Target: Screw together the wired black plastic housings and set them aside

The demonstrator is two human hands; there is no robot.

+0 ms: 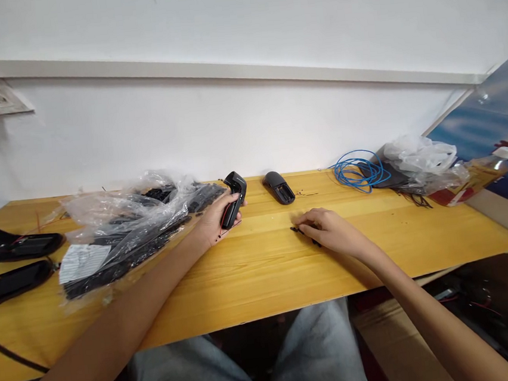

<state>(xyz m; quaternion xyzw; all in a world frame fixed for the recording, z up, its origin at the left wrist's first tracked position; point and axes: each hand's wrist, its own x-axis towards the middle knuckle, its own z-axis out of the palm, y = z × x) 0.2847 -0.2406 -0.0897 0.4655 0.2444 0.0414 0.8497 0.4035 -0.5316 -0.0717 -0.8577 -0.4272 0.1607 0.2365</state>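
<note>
My left hand (215, 219) is wrapped round a black curved handheld device (237, 191) with a bent head and a reddish line along its edge, held just above the table. A thin wire end dangles below it. Over the wooden table (253, 274), my right hand (329, 229) has its fingers curled together at a small dark part (294, 229); the fingers partly cover it, and its kind is unclear. Between and beyond both hands lies a black mouse-shaped housing (278, 187) with an open compartment facing me and a thin wire beside it.
Clear plastic bags of black parts (135, 217) lie left, with a paper slip (83, 262). Two black housings (21, 244) rest at the far left. A coiled blue cable (357, 171) and white plastic bag (421, 153) are at right. Below stands an open carton (399, 344).
</note>
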